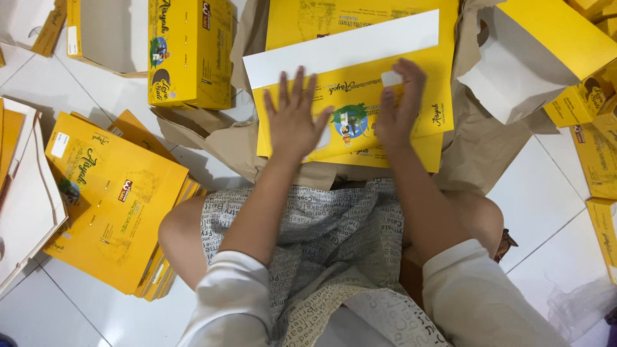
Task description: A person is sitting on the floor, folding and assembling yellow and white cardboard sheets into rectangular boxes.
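Flat box: I see the flat yellow printed cardboard box blank (360, 112) on brown paper (475, 148), ahead of my knees.
Left hand: my left hand (292, 119) lies spread, palm down, on the blank.
Right hand: my right hand (398, 106) curls, fingertips pressing the blank's white tab (391, 78).
Stack: folded yellow blanks (116, 199) lie left of it.

- Flat carton sheet (360, 109) under my hands — bright yellow, white strip along its top, round green-and-blue emblem.
- Stack of flat cartons (112, 199) — same yellow.
- Wrapping paper (475, 148) — dull brown.
- Floor tiles (533, 205) — white.
- My skirt (321, 238) — grey, letter-patterned.
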